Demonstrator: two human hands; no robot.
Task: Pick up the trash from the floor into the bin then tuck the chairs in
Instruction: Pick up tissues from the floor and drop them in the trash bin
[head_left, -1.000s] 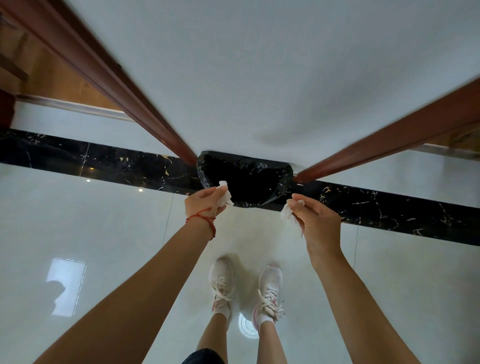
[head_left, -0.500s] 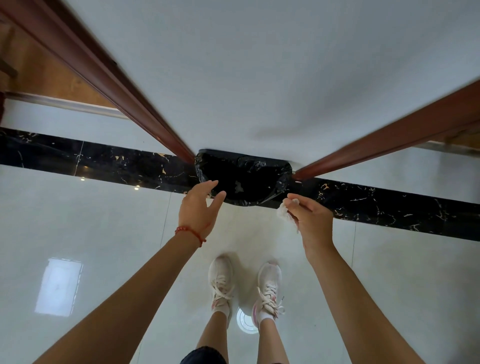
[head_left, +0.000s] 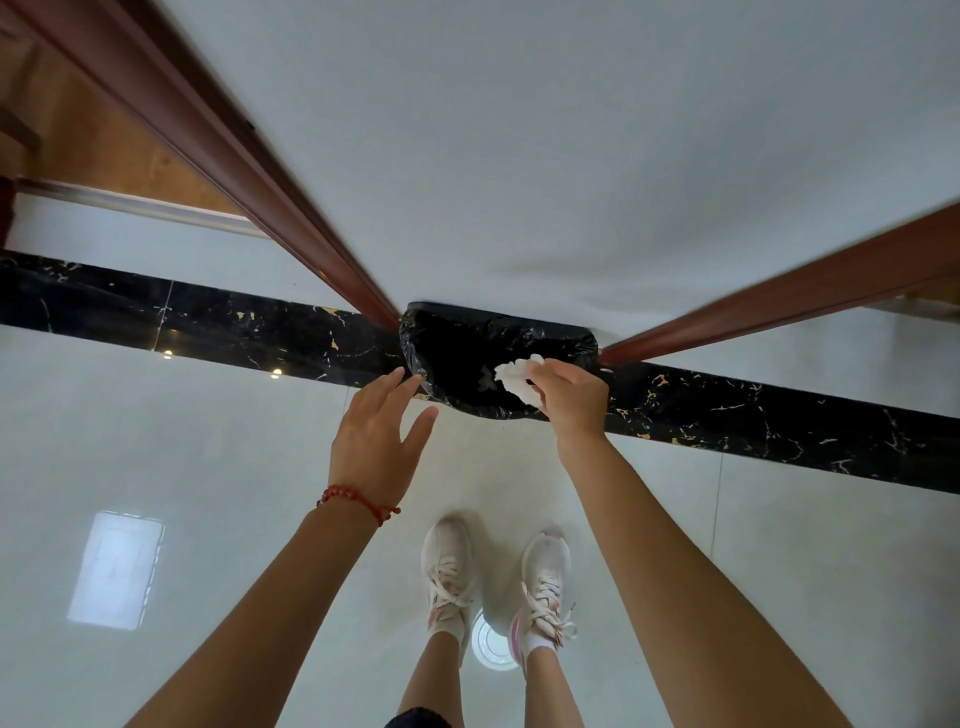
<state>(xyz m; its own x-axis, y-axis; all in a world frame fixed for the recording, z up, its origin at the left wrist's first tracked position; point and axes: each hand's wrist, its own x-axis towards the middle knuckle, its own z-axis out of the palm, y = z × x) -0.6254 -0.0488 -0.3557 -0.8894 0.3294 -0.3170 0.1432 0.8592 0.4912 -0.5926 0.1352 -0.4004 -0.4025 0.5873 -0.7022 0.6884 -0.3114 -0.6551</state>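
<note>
A bin lined with a black plastic bag (head_left: 457, 338) stands against the white wall, straight ahead of my feet. My right hand (head_left: 571, 395) pinches a crumpled white tissue (head_left: 519, 376) and holds it over the bin's mouth. My left hand (head_left: 376, 436) hovers at the bin's left rim with fingers spread and nothing in it. A pale scrap (head_left: 485, 383) shows deep inside the dark bag. No chairs are in view.
Reddish wooden door frames (head_left: 291, 208) run out from either side of the white wall (head_left: 519, 130). A black marble strip (head_left: 779, 415) crosses the glossy white tiled floor. My white sneakers (head_left: 449, 577) stand close behind the bin.
My left hand let its tissue fall into the bin and now stays spread and bare. My right hand has moved left and forward with its tissue over the bin opening.
</note>
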